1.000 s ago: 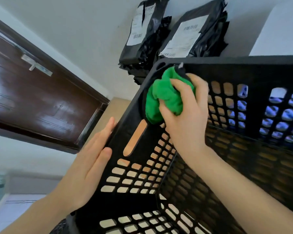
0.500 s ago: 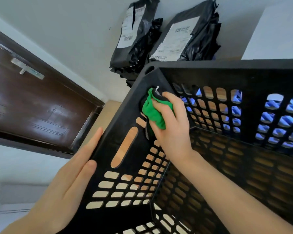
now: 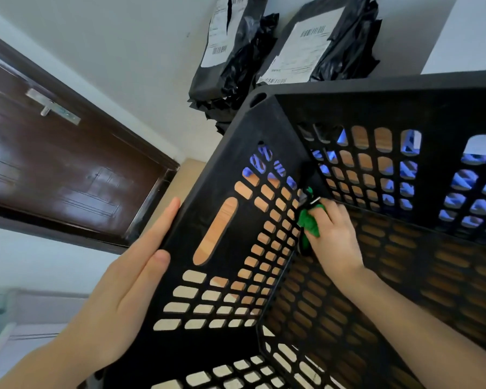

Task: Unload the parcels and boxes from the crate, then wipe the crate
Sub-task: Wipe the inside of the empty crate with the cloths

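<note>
One black plastic crate fills most of the view, tipped so that its open top faces the camera. Its walls and floor are pierced with rows of slots. Wood-coloured flooring shows through the slots on the left, and something blue and patterned through those on the far wall.

At left a dark brown door stands in its dark frame, set in a pale wall.

Two black poly-mailer parcels lie outside the crate, just past its far corner, side by side on a pale surface. Each carries a white shipping label with barcodes. The crate's rim hides their near ends.

The left hand is spread flat with straight fingers. It presses against the outer edge of the crate's left wall, beside the long handle slot.

The right hand reaches inside the crate with its fingers curled round a bunched green cloth. It holds the cloth against the inner corner where the left wall meets the far wall, low down near the floor. A small white tag sticks out of the cloth by the fingertips.

A silver lever handle sits on the door.
</note>
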{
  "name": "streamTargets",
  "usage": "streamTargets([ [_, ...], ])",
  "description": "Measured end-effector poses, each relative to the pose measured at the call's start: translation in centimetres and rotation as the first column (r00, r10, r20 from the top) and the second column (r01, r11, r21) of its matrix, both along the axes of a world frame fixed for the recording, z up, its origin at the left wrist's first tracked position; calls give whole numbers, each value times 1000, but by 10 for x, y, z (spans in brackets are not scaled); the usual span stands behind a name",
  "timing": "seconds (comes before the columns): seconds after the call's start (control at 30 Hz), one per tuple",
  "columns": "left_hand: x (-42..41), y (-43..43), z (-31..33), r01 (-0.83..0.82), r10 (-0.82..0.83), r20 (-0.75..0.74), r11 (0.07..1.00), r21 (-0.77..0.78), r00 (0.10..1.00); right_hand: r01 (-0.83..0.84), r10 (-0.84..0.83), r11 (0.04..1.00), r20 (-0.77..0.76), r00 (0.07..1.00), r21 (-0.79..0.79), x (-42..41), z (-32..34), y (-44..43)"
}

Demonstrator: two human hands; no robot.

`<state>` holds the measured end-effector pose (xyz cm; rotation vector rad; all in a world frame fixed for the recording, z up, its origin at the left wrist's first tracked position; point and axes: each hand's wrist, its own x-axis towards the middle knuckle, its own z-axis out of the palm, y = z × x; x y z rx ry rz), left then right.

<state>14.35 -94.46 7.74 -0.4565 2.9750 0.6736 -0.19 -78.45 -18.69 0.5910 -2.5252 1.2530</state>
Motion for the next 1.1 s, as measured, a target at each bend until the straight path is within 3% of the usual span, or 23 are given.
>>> streamTargets([
  [0.1, 7, 4, 1, -1, 1, 30, 1000, 27, 1000, -13, 6, 997, 88, 996, 71, 1, 12, 2],
  [0.27, 7, 13, 6, 12, -12, 5, 999, 40, 1000, 18, -35, 998, 290, 956, 60, 9, 57, 23],
  [0.4, 11, 8, 9, 76, -75, 11, 994, -74, 997, -72, -119, 903, 407, 906, 423, 12, 93, 41],
  [0.47, 12, 3, 10, 76, -71, 46, 989, -127, 996, -115, -125, 862, 427, 896, 494, 7, 101, 41],
  [0.53, 12, -1, 11, 89, -79, 76, 985, -149, 994, -114, -76, 930, 487, 870, 350, 3, 104, 34],
  [0.63, 8, 1, 16, 138, -120, 90, 966, -218, 989, -91, 150, 988, 672, 725, -123, 6, 95, 22],
  [0.67, 3, 3, 18, 151, -139, 67, 962, -226, 988, -19, 246, 952, 722, 647, -306, 9, 91, 19],
  [0.73, -10, 8, 17, 167, -171, -2, 964, -205, 985, 278, 386, 782, 783, 488, -558, 17, 84, 19],
  [0.8, -27, 16, 14, 206, -217, -40, 962, -179, 975, 536, 388, 611, 810, 439, -583, 22, 76, 19],
  [0.83, -36, 19, 12, 227, -235, -28, 957, -180, 972, 596, 351, 584, 834, 425, -550, 23, 75, 18],
  [1.0, -55, 23, 9, 255, -260, -15, 955, -149, 965, 542, 147, 764, 912, 382, -350, 24, 82, -5],
  [1.1, -55, 24, 10, 254, -269, -97, 956, -144, 958, 532, 169, 768, 914, 368, -356, 28, 78, -14],
])
